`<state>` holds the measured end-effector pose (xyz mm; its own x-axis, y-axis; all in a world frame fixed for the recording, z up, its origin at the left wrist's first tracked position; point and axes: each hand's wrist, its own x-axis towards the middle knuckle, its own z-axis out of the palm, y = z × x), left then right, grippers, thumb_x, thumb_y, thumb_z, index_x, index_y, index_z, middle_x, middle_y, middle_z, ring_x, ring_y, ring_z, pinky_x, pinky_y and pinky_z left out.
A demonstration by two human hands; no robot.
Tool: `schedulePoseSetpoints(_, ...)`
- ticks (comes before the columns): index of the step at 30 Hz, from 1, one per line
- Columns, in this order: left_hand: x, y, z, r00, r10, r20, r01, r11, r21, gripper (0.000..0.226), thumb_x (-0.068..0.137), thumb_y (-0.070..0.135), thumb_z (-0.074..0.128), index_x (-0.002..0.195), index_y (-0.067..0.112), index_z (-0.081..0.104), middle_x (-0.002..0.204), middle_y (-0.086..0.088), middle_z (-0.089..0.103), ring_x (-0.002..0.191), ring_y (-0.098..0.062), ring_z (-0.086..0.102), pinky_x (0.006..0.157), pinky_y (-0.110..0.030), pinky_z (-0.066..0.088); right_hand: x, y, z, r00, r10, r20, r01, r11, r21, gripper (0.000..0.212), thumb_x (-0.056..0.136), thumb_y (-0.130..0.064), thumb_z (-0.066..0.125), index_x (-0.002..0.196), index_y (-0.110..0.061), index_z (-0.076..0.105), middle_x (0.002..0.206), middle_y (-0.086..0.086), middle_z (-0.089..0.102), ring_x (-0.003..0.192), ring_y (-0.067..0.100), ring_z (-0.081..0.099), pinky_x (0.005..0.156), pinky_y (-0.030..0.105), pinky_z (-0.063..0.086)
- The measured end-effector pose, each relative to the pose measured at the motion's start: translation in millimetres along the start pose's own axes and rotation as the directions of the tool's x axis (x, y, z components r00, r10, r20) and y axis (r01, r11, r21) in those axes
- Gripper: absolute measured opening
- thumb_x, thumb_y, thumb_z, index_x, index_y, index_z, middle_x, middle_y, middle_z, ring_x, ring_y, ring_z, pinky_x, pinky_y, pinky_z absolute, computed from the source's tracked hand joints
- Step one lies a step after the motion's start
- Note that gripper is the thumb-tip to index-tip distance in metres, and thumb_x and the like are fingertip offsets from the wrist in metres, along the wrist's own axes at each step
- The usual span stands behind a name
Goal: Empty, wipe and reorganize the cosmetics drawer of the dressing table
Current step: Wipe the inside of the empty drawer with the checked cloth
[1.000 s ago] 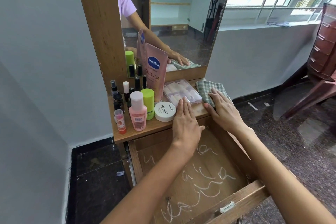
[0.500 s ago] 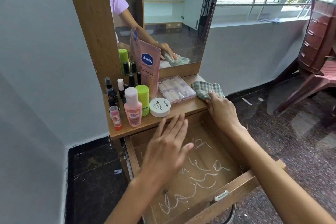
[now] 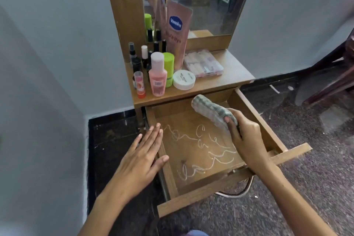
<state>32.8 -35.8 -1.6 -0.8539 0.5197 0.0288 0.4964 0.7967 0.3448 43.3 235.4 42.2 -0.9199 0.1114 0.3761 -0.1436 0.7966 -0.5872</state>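
The wooden drawer [image 3: 208, 191] is pulled out, with white squiggly marks [image 3: 210, 151] across its bare bottom. My right hand [image 3: 247, 138] grips a folded green checked cloth [image 3: 210, 111] and holds it above the drawer's back half. My left hand [image 3: 142, 161] lies flat with fingers spread on the drawer's left side wall, holding nothing. On the dressing table top [image 3: 229, 74] stand the cosmetics: a pink bottle [image 3: 158, 76], a green tube [image 3: 169, 69], a white round jar [image 3: 184, 79], a Vaseline tube [image 3: 177, 32], several small dark bottles [image 3: 137, 59] and a clear case [image 3: 204, 63].
A mirror [image 3: 201, 0] rises behind the cosmetics. A grey wall stands close on the left, dark floor below it. Speckled floor lies to the right, with a dark wooden chair [image 3: 335, 78] at the far right. A metal handle [image 3: 235, 193] curves under the drawer front.
My right hand lifted the cloth off the table top and brought it down over the drawer. My left hand moved left to the drawer's side wall. The camera tilted down.
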Motion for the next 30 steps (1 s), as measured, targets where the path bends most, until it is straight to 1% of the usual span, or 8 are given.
schedulePoseSetpoints(10, -9, 12, -3, 1.0, -0.026, 0.005, 0.026, 1.0, 0.015, 0.077, 0.081, 0.066, -0.004, 0.146, 0.025, -0.008, 0.152, 0.012, -0.018, 0.136, 0.004, -0.02, 0.112, -0.021, -0.009, 11, 8, -3, 0.967, -0.147, 0.207, 0.184, 0.968, -0.172, 0.029, 0.096, -0.018, 0.049, 0.121, -0.006, 0.057, 0.109, 0.009, 0.068, 0.088, 0.025, 0.067, 0.07, 0.014, 0.039)
schedulePoseSetpoints(13, -8, 12, -3, 1.0, -0.025, 0.01, 0.025, 0.999, 0.029, 0.076, 0.081, 0.066, -0.004, 0.146, 0.025, -0.007, 0.152, 0.012, -0.017, 0.136, 0.004, -0.02, 0.109, -0.019, -0.013, 31, 5, 6, 0.922, -0.123, 0.368, 0.283, 0.862, -0.42, 0.036, 0.096, -0.012, 0.051, 0.131, -0.004, 0.049, 0.126, 0.014, 0.061, 0.099, 0.034, 0.065, 0.076, 0.033, 0.05)
schedulePoseSetpoints(15, -7, 12, -4, 1.0, -0.029, 0.013, 0.028, 0.999, 0.046, 0.077, 0.08, 0.067, -0.006, 0.145, 0.026, -0.008, 0.152, 0.012, -0.017, 0.136, 0.004, -0.02, 0.108, -0.018, -0.015, 41, 1, 16, 0.86, -0.058, 0.506, 0.378, 0.738, -0.559, 0.043, 0.096, -0.008, 0.045, 0.138, -0.003, 0.038, 0.139, 0.015, 0.048, 0.115, 0.032, 0.057, 0.085, 0.037, 0.049)
schedulePoseSetpoints(17, -7, 12, -5, 0.999, -0.032, 0.02, 0.031, 0.998, 0.055, 0.079, 0.078, 0.068, -0.008, 0.145, 0.026, -0.008, 0.152, 0.012, -0.017, 0.137, 0.002, -0.019, 0.109, -0.019, -0.013, 44, 3, 26, 0.79, 0.009, 0.613, 0.428, 0.708, -0.562, 0.048, 0.097, -0.006, 0.039, 0.144, -0.003, 0.027, 0.148, 0.016, 0.035, 0.123, 0.031, 0.051, 0.093, 0.038, 0.047)
schedulePoseSetpoints(19, -7, 11, -7, 0.999, -0.031, 0.027, 0.029, 0.998, 0.064, 0.08, 0.076, 0.069, -0.007, 0.144, 0.027, -0.007, 0.152, 0.012, -0.016, 0.138, 0.0, -0.016, 0.11, -0.021, -0.012, 43, 10, 35, 0.696, 0.117, 0.708, 0.391, 0.766, -0.51, 0.054, 0.1, -0.005, 0.032, 0.15, -0.005, 0.012, 0.157, 0.016, 0.015, 0.134, 0.033, 0.039, 0.104, 0.04, 0.038)
schedulePoseSetpoints(22, -4, 9, -11, 1.0, -0.017, 0.019, 0.015, 0.998, 0.059, 0.081, 0.076, 0.07, 0.0, 0.145, 0.027, 0.002, 0.153, 0.011, -0.007, 0.138, 0.001, -0.009, 0.107, -0.022, -0.013, 41, 22, 48, 0.589, 0.197, 0.784, 0.295, 0.851, -0.435, 0.057, 0.104, -0.018, 0.029, 0.15, -0.006, -0.001, 0.157, 0.017, -0.01, 0.146, 0.029, 0.001, 0.115, 0.039, 0.013)
schedulePoseSetpoints(25, -3, 8, -13, 0.999, -0.012, 0.033, 0.011, 0.999, 0.052, 0.085, 0.074, 0.072, 0.002, 0.146, 0.028, 0.006, 0.152, 0.012, -0.005, 0.138, 0.002, -0.007, 0.106, -0.02, -0.013, 38, 28, 61, 0.554, 0.214, 0.804, 0.206, 0.901, -0.382, 0.068, 0.101, -0.038, 0.031, 0.15, -0.008, -0.005, 0.153, 0.015, -0.024, 0.143, 0.029, -0.019, 0.118, 0.042, 0.002)
schedulePoseSetpoints(30, -2, 7, -13, 0.999, -0.015, 0.033, 0.014, 0.999, 0.037, 0.087, 0.072, 0.074, 0.004, 0.145, 0.027, 0.009, 0.151, 0.012, -0.004, 0.138, 0.002, -0.005, 0.108, -0.022, -0.012, 32, 40, 68, 0.522, 0.078, 0.85, 0.329, 0.9, -0.285, 0.072, 0.099, -0.047, 0.028, 0.149, -0.011, -0.01, 0.151, 0.009, -0.029, 0.136, 0.019, -0.03, 0.114, 0.033, -0.013)
